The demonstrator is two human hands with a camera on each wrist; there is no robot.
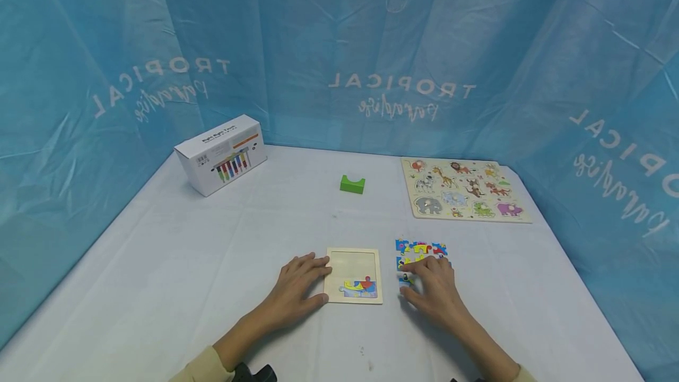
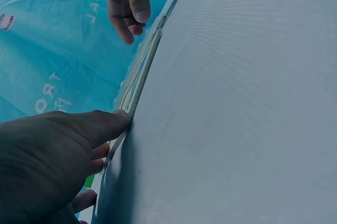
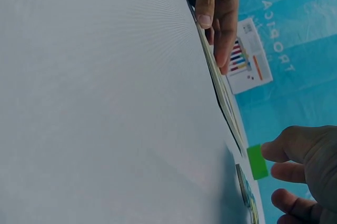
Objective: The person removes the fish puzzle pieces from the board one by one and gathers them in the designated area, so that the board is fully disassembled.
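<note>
A square wooden puzzle tray [image 1: 352, 300] lies on the table before me, with a few joined pieces [image 1: 359, 287] in its lower right corner. Along the tray's left edge rests my left hand [image 1: 298, 287], fingers extended and thumb near the front corner. In the left wrist view, that thumb [image 2: 108, 126] touches the tray's side. Right of the tray, loose jigsaw pieces [image 1: 421, 247] in blue, yellow and red lie in rows. Over them hovers my right hand [image 1: 434, 287], thumb and index finger spread apart and nothing between them. It partly hides the nearer pieces.
A green block [image 1: 352, 185] with a curved notch sits farther back. At the back right lies an animal peg puzzle board [image 1: 467, 190]. A white toy box [image 1: 223, 155] stands at the back left. Blue printed curtains [image 1: 329, 46] surround the white-covered table [image 1: 212, 264].
</note>
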